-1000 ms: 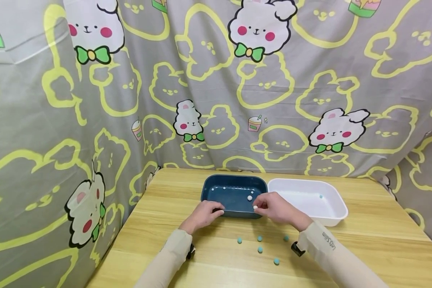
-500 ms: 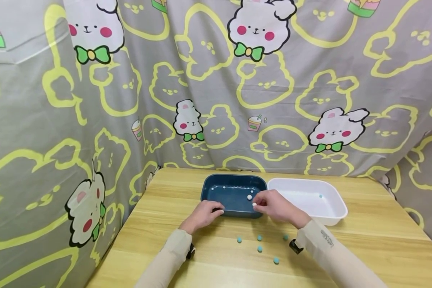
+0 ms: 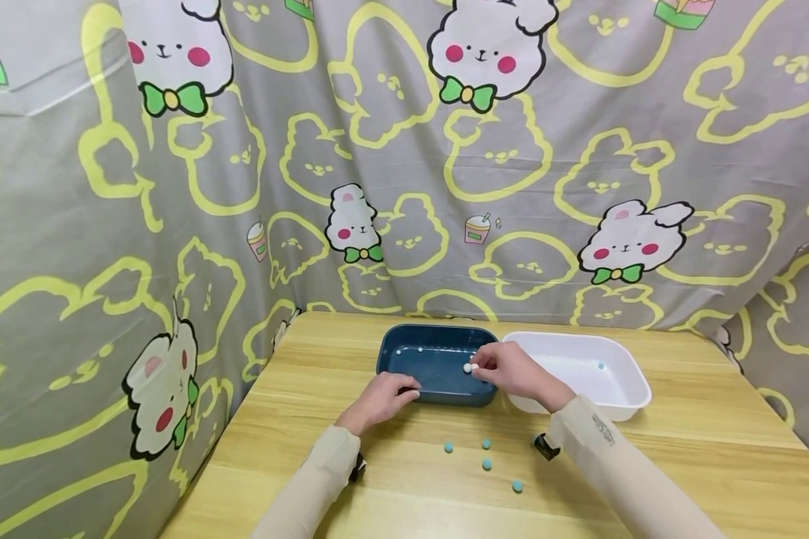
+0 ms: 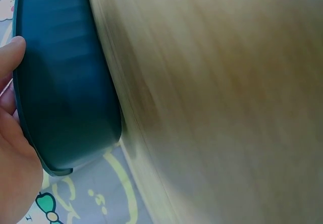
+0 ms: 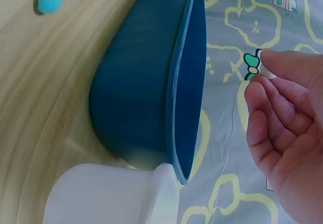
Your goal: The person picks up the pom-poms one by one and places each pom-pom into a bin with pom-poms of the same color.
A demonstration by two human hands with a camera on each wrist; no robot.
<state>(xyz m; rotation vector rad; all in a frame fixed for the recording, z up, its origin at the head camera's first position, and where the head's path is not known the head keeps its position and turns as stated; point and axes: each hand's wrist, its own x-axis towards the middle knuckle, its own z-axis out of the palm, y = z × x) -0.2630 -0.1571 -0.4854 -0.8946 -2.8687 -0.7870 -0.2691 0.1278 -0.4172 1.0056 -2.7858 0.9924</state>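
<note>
My left hand (image 3: pixel 380 400) holds the near rim of a dark blue bin (image 3: pixel 445 397), thumb on the outer wall and fingers over the edge in the left wrist view. Above that bin's right end, my right hand (image 3: pixel 515 372) pinches a small white ball (image 5: pixel 267 71) between thumb and fingertips; the fingers partly hide it. A larger white ball (image 3: pixel 467 368) lies in the dark bin beside these fingertips. Further white balls, such as a tiny one (image 3: pixel 420 349), sit toward the bin's back left.
A white bin (image 3: pixel 630 389) stands against the dark bin's right side, with one light blue pom-pom (image 3: pixel 601 366) inside. Several light blue pom-poms (image 3: pixel 487 464) are scattered on the wooden table (image 3: pixel 276 419) in front. A patterned curtain (image 3: pixel 404 150) hangs behind and at the left.
My right hand has moved forward and up over the dark bin with the white ball. One pom-pom near the right wrist is now hidden. The left hand has stayed in place.
</note>
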